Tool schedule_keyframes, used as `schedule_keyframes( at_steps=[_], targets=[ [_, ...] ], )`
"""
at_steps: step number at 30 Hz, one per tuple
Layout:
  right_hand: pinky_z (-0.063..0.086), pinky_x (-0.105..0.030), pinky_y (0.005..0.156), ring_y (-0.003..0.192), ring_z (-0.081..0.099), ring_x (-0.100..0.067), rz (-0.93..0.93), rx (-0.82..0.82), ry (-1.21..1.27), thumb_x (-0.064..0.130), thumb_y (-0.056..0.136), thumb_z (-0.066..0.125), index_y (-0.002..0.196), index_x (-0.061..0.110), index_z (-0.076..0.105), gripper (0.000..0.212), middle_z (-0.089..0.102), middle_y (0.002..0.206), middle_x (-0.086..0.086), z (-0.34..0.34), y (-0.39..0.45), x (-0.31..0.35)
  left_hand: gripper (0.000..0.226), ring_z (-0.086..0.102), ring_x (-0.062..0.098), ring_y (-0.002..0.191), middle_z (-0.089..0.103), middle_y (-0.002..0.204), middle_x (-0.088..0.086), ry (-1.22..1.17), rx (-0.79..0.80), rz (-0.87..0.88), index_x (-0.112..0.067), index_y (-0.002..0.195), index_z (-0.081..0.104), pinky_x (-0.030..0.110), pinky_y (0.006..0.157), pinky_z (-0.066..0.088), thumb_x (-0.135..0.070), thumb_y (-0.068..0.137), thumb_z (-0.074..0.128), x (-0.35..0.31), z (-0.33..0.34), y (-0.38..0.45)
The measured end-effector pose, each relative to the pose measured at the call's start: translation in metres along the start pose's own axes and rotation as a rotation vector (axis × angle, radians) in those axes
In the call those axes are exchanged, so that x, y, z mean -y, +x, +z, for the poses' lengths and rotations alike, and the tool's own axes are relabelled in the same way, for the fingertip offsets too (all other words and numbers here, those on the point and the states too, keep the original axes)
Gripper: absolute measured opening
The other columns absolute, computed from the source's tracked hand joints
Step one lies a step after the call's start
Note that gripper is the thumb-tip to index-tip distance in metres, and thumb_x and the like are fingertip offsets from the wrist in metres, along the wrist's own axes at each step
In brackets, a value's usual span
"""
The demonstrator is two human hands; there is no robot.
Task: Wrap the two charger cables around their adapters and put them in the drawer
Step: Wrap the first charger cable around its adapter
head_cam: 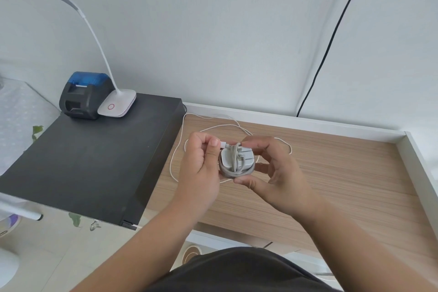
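Both hands meet above the wooden surface [331,173] — right hand [279,173] cupping the cable-wound adapter [237,161], left hand [201,168] pinching its cable end [224,144]; another white cable [175,161] sprawls behind.

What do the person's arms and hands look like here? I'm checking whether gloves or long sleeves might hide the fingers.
Both hands, left and right, are bare: no gloves, and no rings, watch or bands in view. The forearms are uncovered up to the frame's edge, so no sleeve shows. Fingernails look short and unpainted. A black garment covers the torso below.
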State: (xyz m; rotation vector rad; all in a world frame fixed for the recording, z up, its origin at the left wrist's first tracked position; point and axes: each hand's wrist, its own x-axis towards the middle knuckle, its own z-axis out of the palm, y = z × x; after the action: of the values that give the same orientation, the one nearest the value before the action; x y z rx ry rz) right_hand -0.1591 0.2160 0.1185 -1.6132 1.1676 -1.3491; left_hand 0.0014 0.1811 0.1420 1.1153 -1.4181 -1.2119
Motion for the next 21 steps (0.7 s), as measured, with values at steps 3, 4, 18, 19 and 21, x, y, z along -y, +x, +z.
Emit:
schedule_keyframes(
  at_steps=[3, 4, 18, 19, 21],
  targets=[
    [0.057, -0.043, 0.087, 0.114, 0.059, -0.021, 0.002, -0.002, 0.005, 0.032, 0.072, 0.08, 0.118, 0.023, 0.051, 0.055, 0.059, 0.12, 0.005, -0.001, 0.0, -0.001, 0.014, 0.071, 0.012, 0.086, 0.07, 0.085, -0.017, 0.008, -0.014, -0.019, -0.019, 0.093, 0.049, 0.043, 0.061, 0.061, -0.021, 0.103, 0.039, -0.001, 0.002, 0.002],
    [0.057, -0.044, 0.086, 0.114, 0.06, -0.022, 0.005, -0.001, 0.005, 0.032, 0.072, 0.081, 0.117, 0.023, 0.051, 0.055, 0.06, 0.119, 0.006, -0.001, 0.001, -0.001, 0.014, 0.071, 0.01, 0.083, 0.069, 0.082, -0.02, 0.019, -0.021, -0.019, -0.019, 0.093, 0.049, 0.04, 0.06, 0.061, -0.02, 0.103, 0.039, -0.002, 0.003, 0.003],
    [0.053, -0.045, 0.093, 0.118, 0.056, -0.026, -0.009, -0.001, 0.193, 0.013, 0.071, 0.081, 0.116, 0.02, 0.052, 0.054, 0.058, 0.12, -0.003, -0.003, -0.001, -0.011, 0.026, 0.07, 0.03, 0.093, 0.07, 0.108, 0.009, -0.204, 0.044, -0.196, -0.005, 0.105, 0.056, 0.05, 0.07, 0.06, -0.028, 0.1, 0.044, -0.007, 0.003, 0.005],
    [0.052, -0.044, 0.094, 0.117, 0.057, -0.025, 0.016, -0.011, 0.219, 0.014, 0.07, 0.082, 0.115, 0.02, 0.053, 0.053, 0.059, 0.118, -0.002, -0.003, -0.001, -0.011, 0.032, 0.068, 0.029, 0.097, 0.069, 0.112, 0.007, -0.271, 0.073, -0.212, -0.006, 0.11, 0.055, 0.051, 0.074, 0.058, -0.033, 0.099, 0.043, -0.004, 0.002, 0.005],
    [0.053, -0.043, 0.092, 0.112, 0.059, -0.024, 0.086, -0.036, 0.276, 0.02, 0.067, 0.084, 0.112, 0.02, 0.055, 0.054, 0.062, 0.114, 0.002, -0.005, 0.0, -0.011, 0.044, 0.065, 0.027, 0.105, 0.065, 0.12, 0.006, -0.385, 0.157, -0.248, -0.008, 0.122, 0.053, 0.05, 0.084, 0.056, -0.043, 0.097, 0.043, 0.004, -0.001, 0.006]
  ],
)
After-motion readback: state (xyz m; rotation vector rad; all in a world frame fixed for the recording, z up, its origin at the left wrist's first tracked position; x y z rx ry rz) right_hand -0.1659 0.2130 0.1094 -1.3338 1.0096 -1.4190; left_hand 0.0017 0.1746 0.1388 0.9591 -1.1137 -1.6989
